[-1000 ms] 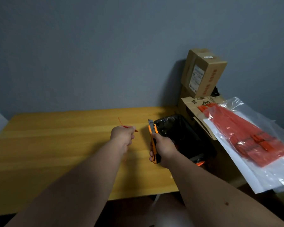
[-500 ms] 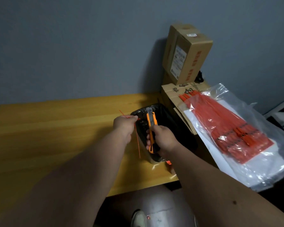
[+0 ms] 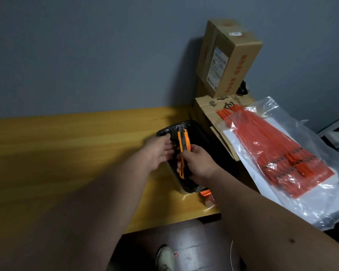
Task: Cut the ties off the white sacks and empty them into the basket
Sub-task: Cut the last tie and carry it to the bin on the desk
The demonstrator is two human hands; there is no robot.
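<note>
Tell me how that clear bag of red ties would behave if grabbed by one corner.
The clear bag of red ties would probably sag: its film is thin and crinkled. Glossy highlights suggest a slippery surface. It overhangs the cardboard box, so a pull may slide the whole bundle off.

Both arms are bare from the hands up to the edge of the picture, with no sleeves showing. The left hand point(image 3: 158, 151) and the right hand point(image 3: 198, 163) wear no gloves, rings or watch. The right forearm has a small dark mole point(image 3: 292, 240). Down on the floor, one foot wears a pale shoe point(image 3: 164, 258).
</note>
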